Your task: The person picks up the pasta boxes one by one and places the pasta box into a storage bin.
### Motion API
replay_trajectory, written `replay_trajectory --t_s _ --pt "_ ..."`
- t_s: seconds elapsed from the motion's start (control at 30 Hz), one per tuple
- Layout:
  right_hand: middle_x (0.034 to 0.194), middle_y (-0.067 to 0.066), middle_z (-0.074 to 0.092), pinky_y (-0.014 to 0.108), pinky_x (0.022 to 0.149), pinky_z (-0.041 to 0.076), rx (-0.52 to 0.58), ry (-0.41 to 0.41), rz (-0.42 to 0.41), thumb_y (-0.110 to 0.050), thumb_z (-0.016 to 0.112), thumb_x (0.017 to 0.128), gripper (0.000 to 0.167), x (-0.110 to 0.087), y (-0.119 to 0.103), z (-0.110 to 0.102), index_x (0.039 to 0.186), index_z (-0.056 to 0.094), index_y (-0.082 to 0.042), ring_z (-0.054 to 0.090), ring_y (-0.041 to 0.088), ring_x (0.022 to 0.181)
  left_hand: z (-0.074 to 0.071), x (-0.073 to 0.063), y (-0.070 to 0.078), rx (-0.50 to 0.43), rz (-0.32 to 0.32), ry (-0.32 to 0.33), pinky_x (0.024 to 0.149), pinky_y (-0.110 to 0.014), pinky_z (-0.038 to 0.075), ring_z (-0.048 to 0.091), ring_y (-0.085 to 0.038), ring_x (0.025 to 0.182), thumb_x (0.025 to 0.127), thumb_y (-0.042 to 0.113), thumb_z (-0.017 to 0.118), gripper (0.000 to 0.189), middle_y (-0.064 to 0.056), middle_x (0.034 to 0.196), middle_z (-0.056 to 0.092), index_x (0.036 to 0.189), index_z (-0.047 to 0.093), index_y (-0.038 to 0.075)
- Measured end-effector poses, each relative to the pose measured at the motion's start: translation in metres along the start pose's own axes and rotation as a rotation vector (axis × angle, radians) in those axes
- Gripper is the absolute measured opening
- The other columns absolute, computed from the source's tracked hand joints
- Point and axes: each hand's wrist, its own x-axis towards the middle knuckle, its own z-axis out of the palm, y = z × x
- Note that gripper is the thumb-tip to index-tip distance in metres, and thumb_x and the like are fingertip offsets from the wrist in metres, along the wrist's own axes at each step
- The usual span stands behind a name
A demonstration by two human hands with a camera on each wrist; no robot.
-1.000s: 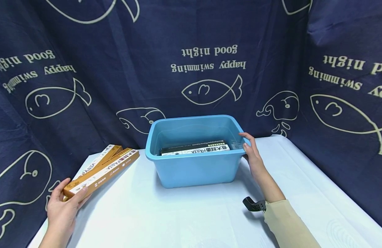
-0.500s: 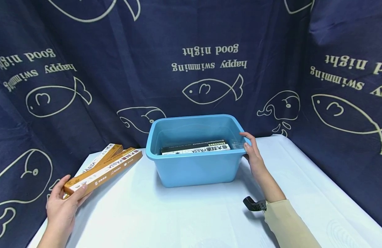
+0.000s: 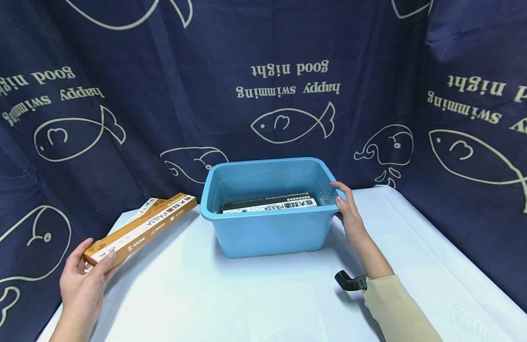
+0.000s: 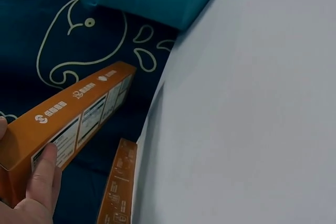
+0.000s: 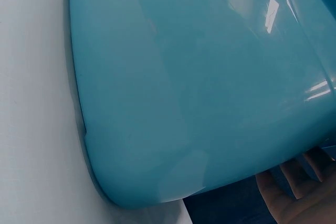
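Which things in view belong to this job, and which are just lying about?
Likely the job:
orange box, held by the left hand
second orange box, lying nearby
blue bin, right hand on its rim
black-and-white box inside the bin

Just there:
fish-print curtain
white table
black wrist strap

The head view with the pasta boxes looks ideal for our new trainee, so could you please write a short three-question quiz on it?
1. True or false: a black-and-white pasta box lies inside the blue plastic bin.
2. Multiple choice: what does the left hand hold? A) the black-and-white pasta box; B) an orange pasta box; C) the rim of the blue plastic bin.
3. Short answer: which of the person's two hands grips the rim of the blue plastic bin?

Key: 1. True. 2. B. 3. The right hand.
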Motion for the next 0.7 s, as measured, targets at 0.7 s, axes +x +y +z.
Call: replay_trajectory --t_s 0.7 --pt "0.166 0.010 0.010 0.073 0.117 0.011 0.013 0.011 -0.007 -0.035 0.031 0.101 0.054 0.000 0.000 0.001 0.152 0.026 -0.019 0.013 0.040 0.153 0.015 -0.007 0.006 -0.268 0.114 -0.111 0.064 -0.037 0.062 0.065 -0.019 0.106 0.082 -0.033 0.050 0.068 -0.008 0.132 0.046 0.136 0.051 0.007"
